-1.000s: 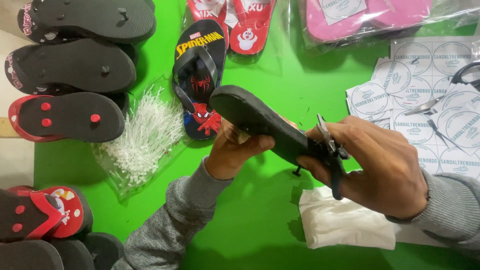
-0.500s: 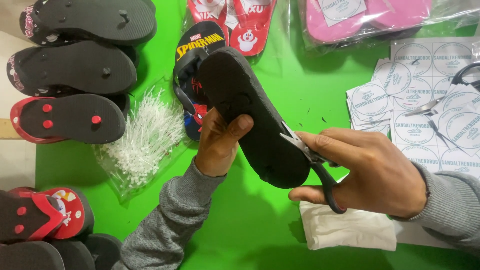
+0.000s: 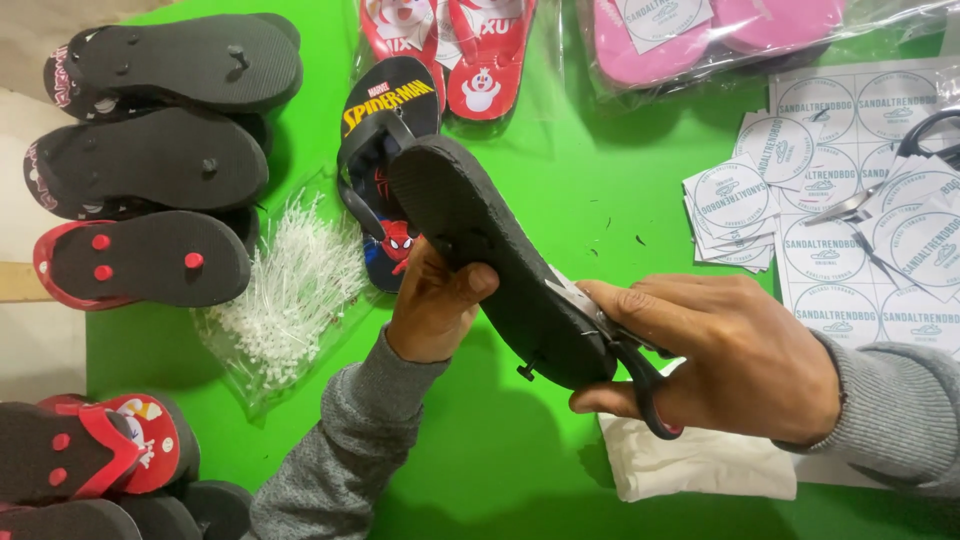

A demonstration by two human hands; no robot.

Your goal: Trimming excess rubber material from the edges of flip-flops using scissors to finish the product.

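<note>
Leftmost, three upturned sandals [image 3: 150, 160] lie stacked on the green tabletop [image 3: 520, 470] beside a clear bag of white plastic tags [image 3: 285, 295]. Next, the left hand [image 3: 435, 305] clamps a black sandal [image 3: 500, 260] sole-up above the tabletop. The right hand [image 3: 725, 365], closed around scissors [image 3: 620, 350], sets the blades against the sole's heel end. Round printed labels [image 3: 860, 190] lie farthest right.

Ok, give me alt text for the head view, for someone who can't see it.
Left hand holds a black sandal sole-up over a green table while the right hand works scissors at its edge. More sandals, a bag of white tags and round labels lie around.
</note>
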